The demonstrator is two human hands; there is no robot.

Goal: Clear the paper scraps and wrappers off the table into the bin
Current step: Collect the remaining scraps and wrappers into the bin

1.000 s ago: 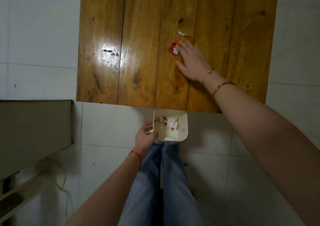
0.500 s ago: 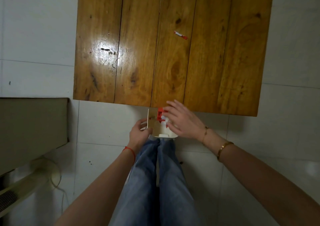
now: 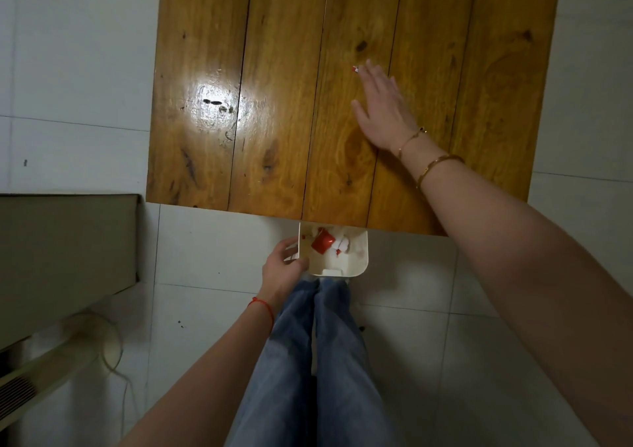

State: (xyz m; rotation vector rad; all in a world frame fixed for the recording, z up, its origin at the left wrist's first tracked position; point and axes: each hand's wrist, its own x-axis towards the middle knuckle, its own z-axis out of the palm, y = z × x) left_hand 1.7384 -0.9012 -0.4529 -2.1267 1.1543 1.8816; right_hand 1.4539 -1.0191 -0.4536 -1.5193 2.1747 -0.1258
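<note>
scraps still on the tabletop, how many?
1. A small red-and-white scrap lies on the wooden table, at the fingertips of the right hand. The hand may hide part of it, or another scrap.

Right hand (image 3: pixel 383 110) flat on wooden table (image 3: pixel 274 69) touching red-white scrap (image 3: pixel 355 69), left hand (image 3: pixel 284 268) gripping bin (image 3: pixel 359 265)

Small red-white scrap (image 3: pixel 355 69) on table (image 3: pixel 274 69), white bin (image 3: pixel 356 265) holding scraps
</note>
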